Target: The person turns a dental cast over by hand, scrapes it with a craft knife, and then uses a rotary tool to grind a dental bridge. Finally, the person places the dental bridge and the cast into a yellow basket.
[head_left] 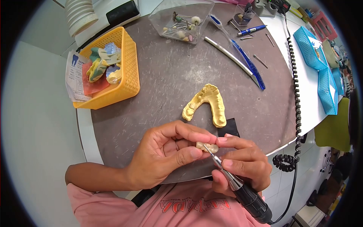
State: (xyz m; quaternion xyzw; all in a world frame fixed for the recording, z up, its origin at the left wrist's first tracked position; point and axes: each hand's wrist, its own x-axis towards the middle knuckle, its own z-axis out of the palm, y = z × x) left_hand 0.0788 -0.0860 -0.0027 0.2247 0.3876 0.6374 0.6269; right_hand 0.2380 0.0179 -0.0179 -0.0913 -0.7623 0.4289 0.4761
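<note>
My left hand pinches a small tooth-coloured dental piece between thumb and fingertips. Wrapped round a rotary handpiece with a black rear part is my right hand, one fingertip near the piece. The thin metal tip of the handpiece meets or nearly meets the piece; exact contact is hard to tell. A yellow horseshoe-shaped dental cast lies just beyond my hands, with a black square by its right end, partly hidden by my right hand.
On the brown table mat are a yellow basket of dental casts at left, a clear tray of burs at the back, a blue toothbrush, a white stick and a pen. A coiled cord runs down the right.
</note>
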